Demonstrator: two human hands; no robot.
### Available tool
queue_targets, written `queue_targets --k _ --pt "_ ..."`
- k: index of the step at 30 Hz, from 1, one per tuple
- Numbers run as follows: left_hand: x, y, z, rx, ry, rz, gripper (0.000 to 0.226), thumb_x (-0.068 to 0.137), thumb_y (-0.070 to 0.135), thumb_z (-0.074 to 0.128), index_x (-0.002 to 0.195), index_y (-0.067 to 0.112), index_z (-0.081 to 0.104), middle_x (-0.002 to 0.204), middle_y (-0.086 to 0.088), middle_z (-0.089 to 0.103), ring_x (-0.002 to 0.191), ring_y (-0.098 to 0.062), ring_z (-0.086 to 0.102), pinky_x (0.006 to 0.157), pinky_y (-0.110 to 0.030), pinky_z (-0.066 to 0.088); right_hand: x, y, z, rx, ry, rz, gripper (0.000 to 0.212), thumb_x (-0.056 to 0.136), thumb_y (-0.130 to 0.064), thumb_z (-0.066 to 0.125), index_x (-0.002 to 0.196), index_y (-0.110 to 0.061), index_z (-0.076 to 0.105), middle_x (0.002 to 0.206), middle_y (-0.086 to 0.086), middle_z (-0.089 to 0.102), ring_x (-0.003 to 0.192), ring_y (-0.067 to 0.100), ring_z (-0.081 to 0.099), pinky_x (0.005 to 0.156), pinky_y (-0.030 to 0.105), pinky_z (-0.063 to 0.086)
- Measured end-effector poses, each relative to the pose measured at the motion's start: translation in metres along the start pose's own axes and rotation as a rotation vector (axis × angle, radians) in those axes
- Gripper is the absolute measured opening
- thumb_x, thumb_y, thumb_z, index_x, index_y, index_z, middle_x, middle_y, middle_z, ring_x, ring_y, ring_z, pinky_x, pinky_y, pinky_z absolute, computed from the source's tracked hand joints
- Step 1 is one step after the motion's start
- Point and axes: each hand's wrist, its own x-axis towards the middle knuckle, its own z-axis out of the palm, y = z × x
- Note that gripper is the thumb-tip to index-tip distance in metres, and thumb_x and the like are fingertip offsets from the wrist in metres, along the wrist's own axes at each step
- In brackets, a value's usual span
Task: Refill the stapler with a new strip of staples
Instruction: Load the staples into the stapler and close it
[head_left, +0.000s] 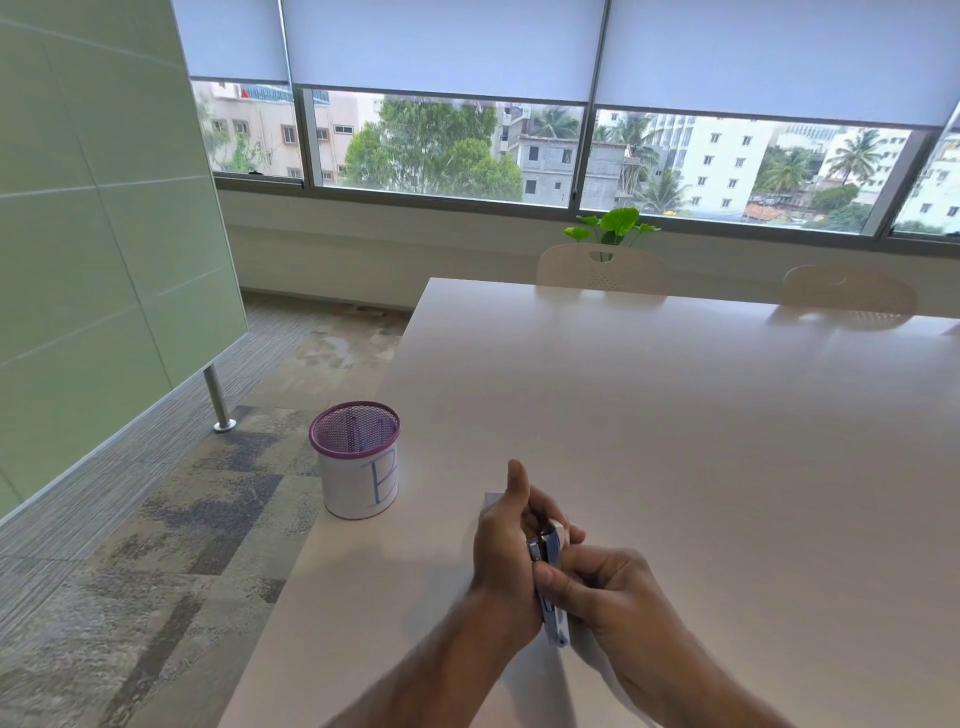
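You hold the stapler (549, 577) between both hands, lifted just above the near part of the tabletop (675, 415), close to your body. That keeps the small mechanism directly under your eyes, which is probably why it is raised rather than resting flat.

Left hand (506, 540): fingers wrapped around the far end of the stapler, thumb sticking up and free. This looks like the bracing hand, fixing the body so it cannot swing.

Right hand (602, 587): fingers pinched narrow on the near half of the stapler, thumb pressed against its side. Judgement: this is the working hand, either prying the top arm or steadying the magazine. You cannot tell from this view whether the magazine is open; the hands cover most of it and the lower edge is motion-blurred.

Stapler orientation: long axis runs roughly away from you, tilted, with a metal end visible between the two thumbs.

No strip of staples can be made out. A pale flat thing (493, 500) lies on the tabletop just behind the left hand, mostly hidden; could be a sheet or a staple box, undetermined.

A mesh pen cup (357, 457) marked with a blue letter stands at the left edge of the tabletop, apart from the hands and out of the working zone.

Stage estimate: early, opening or inspecting, loading not yet evident. Risk: a spring-loaded pusher can snap if the grip slips.
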Motion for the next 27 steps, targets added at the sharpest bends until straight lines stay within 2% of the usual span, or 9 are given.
queue_targets --k 6,17,21,23,25,27 --pt "0.0006 -0.001 -0.0003 0.013 0.012 -0.001 0.056 0.082 0.056 0.054 0.054 0.007 0.057 0.057 -0.014 0.05 0.06 -0.029 0.059 0.063 -0.036 0.049 -0.0001 -0.0013 0.0016 0.014 0.004 -0.01 0.036 0.068 -0.014 0.079 0.08 0.018 0.07 0.085 0.033 0.061 0.083 0.039 0.058 0.083 0.049 0.045" --pt "0.0005 0.0 -0.0002 0.025 0.025 0.0 0.055 0.08 0.056 0.055 0.053 0.008 0.056 0.056 -0.013 0.049 0.059 -0.028 0.058 0.064 -0.036 0.048 0.0008 -0.0013 -0.0012 -0.004 -0.026 0.015 0.028 0.072 -0.015 0.077 0.083 0.012 0.075 0.085 0.031 0.07 0.086 0.039 0.067 0.081 0.044 0.054" --pt "0.0005 -0.0008 0.0001 0.03 0.021 0.009 0.055 0.08 0.056 0.055 0.052 0.009 0.054 0.05 -0.008 0.048 0.052 -0.023 0.057 0.064 -0.035 0.05 0.0006 -0.0021 -0.0016 -0.022 -0.031 0.023 0.032 0.074 -0.016 0.076 0.086 0.014 0.073 0.094 0.046 0.064 0.09 0.044 0.065 0.092 0.059 0.05" --pt "-0.0001 0.0001 0.0006 0.022 0.009 0.007 0.056 0.08 0.056 0.054 0.051 0.009 0.054 0.049 -0.008 0.048 0.053 -0.023 0.058 0.064 -0.034 0.05 0.0007 -0.0019 -0.003 -0.013 -0.034 0.028 0.032 0.074 -0.015 0.076 0.087 0.014 0.073 0.094 0.041 0.067 0.09 0.044 0.066 0.091 0.055 0.052" --pt "-0.0012 0.0022 0.0011 0.009 -0.022 -0.005 0.058 0.082 0.058 0.051 0.053 0.007 0.056 0.051 -0.009 0.05 0.057 -0.025 0.06 0.063 -0.034 0.049 0.0006 -0.0015 -0.0042 0.011 -0.048 0.033 0.03 0.075 -0.013 0.076 0.086 0.014 0.073 0.091 0.036 0.069 0.088 0.042 0.068 0.085 0.045 0.056" --pt "-0.0021 0.0043 0.0014 -0.007 -0.061 -0.019 0.061 0.083 0.059 0.049 0.058 0.005 0.056 0.054 -0.011 0.051 0.059 -0.026 0.06 0.062 -0.034 0.049 0.0 -0.0016 -0.005 0.048 -0.058 0.043 0.027 0.076 -0.009 0.075 0.087 0.016 0.072 0.091 0.039 0.068 0.089 0.041 0.067 0.085 0.042 0.056"
